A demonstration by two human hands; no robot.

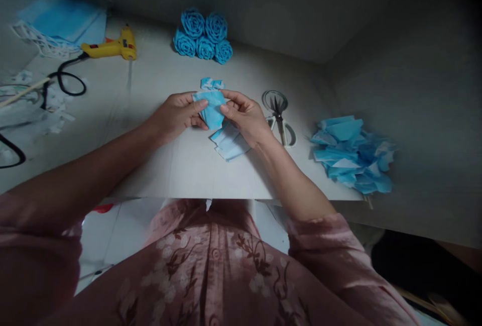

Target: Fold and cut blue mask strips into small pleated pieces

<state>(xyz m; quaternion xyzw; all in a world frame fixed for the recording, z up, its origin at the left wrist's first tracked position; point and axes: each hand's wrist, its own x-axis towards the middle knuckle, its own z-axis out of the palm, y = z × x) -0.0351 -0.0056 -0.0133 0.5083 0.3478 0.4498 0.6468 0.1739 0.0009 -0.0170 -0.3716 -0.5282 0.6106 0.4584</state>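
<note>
Fabric [213, 107] is pinched between left hand [181, 111] and right hand [245, 116], probably for steadiness, with scissors [277, 113] conveniently near the latter.

Dim light, blurry stretched edges.

— Left of the scissors [278, 116]?
— Cut piece [214, 110] between left hand [183, 111] and right hand [250, 121]; loose pieces [230, 144] on the table [188, 173] beneath.
— Behind and left of the scissors?
— Stacked roses [205, 46]; much farther left, glue gun [109, 48] and face masks [66, 18].
— Right of the scissors?
— Heaped cuttings [348, 150], well apart.
</note>
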